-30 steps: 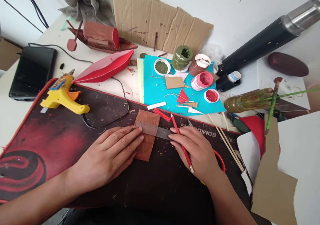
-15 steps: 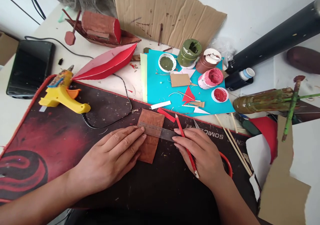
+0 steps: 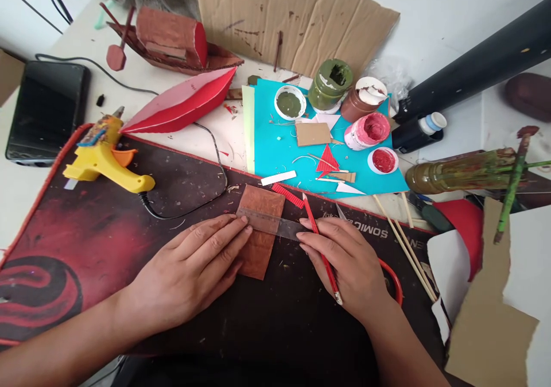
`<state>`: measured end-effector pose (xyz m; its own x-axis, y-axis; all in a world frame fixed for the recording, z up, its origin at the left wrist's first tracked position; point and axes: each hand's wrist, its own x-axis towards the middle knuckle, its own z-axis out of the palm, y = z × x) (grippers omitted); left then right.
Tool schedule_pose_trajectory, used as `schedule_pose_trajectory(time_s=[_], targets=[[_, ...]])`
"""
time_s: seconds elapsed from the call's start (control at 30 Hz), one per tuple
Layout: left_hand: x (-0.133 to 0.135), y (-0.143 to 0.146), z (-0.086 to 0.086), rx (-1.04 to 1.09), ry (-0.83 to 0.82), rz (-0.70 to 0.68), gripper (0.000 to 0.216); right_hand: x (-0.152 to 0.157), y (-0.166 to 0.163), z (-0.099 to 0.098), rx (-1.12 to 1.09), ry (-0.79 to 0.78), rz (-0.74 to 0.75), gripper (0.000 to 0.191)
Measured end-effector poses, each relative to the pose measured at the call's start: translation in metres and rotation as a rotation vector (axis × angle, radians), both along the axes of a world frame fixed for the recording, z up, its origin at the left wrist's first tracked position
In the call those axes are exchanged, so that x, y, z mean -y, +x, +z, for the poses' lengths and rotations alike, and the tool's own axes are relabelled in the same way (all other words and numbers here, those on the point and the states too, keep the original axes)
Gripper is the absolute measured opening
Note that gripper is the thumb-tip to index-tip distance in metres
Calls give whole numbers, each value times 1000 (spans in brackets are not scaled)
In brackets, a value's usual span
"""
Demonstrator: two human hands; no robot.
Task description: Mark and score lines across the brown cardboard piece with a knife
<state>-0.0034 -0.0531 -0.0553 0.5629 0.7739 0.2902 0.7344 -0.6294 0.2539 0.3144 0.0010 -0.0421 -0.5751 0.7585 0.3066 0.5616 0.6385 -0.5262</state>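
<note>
Little is changing from half a second ago: my left hand [image 3: 189,272] is still lying flat, grip apart, pressing the clear ruler [image 3: 269,221] across the brown card piece [image 3: 259,230] on the mat [image 3: 86,226]. The ruler's long axis is running left to right. My right hand [image 3: 348,263], grip clamped on the red pencil [image 3: 321,249], is touching the ruler's right end, with the pencil tip pointing away. Beyond, the green jar [image 3: 329,85] and pink pot [image 3: 368,131] are holding paint.
</note>
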Motion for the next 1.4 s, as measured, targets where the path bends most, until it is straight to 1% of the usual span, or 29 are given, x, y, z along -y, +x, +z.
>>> schedule_pose_trajectory(time_s=[0.13, 0.27, 0.37, 0.73, 1.0, 1.4], targets=[[-1, 1, 1, -3, 4, -2, 73, 1, 0, -1, 5, 2, -1, 32], [-2, 2, 2, -46, 44, -19, 56, 2, 1, -2, 17, 2, 0, 31], [-2, 1, 2, -62, 52, -27, 50, 2, 1, -2, 29, -4, 4, 32], [-1, 0, 0, -26, 22, -14, 53, 1, 0, -1, 31, 9, 15, 29], [-2, 1, 1, -38, 32, -20, 50, 0, 2, -3, 55, 9, 26, 26], [-3, 2, 2, -40, 40, -22, 50, 0, 0, -2, 47, -3, 23, 28]])
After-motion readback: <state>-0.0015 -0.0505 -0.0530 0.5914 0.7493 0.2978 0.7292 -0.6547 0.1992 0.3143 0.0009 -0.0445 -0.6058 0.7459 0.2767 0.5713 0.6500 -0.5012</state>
